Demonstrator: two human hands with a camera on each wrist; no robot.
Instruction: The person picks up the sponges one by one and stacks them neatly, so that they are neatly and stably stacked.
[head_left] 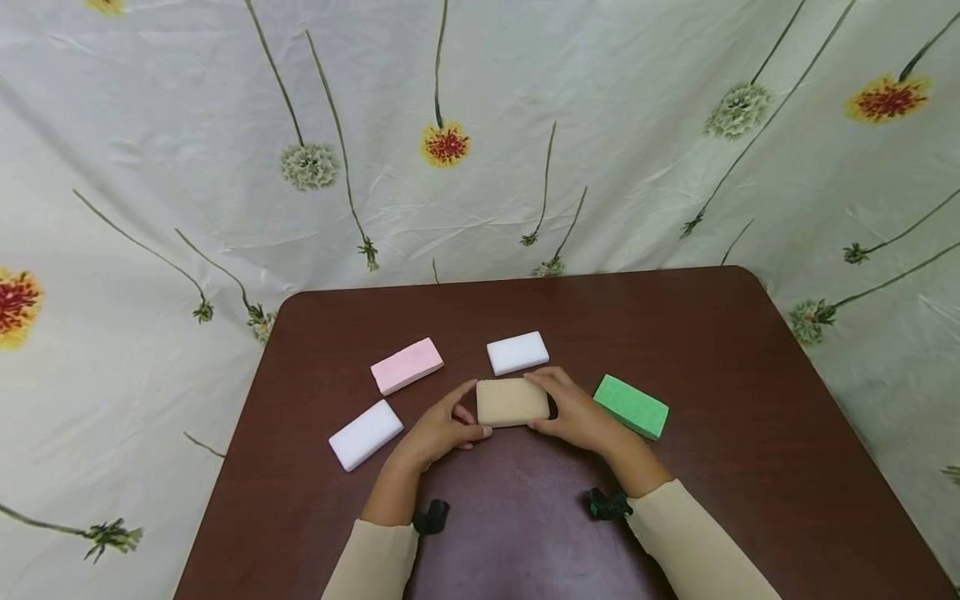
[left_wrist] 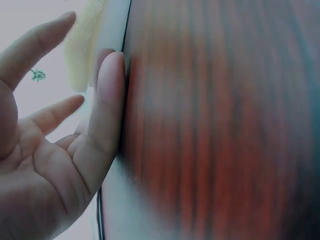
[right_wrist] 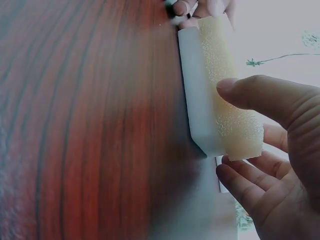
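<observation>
A pale-yellow sponge (head_left: 513, 402) lies between both hands on the table. The right wrist view shows a white block (right_wrist: 196, 92) under the yellow sponge (right_wrist: 240, 130), against the tabletop. My right hand (head_left: 576, 414) pinches the yellow sponge's right end, the thumb on its near side and the index finger at its far edge. At the left end, my left hand (head_left: 442, 425) holds it with the index finger at the far corner and the thumb low at the near corner. In the left wrist view, the left hand's (left_wrist: 65, 145) thumb is close to the tabletop.
A white block (head_left: 517, 353) sits just behind the yellow sponge. To the left are a pink block (head_left: 407, 367) and another white block (head_left: 366, 435). A green sponge (head_left: 632, 407) lies beside the right wrist. Flower-printed cloth (head_left: 480, 217) hangs behind the dark-brown table (head_left: 750, 467).
</observation>
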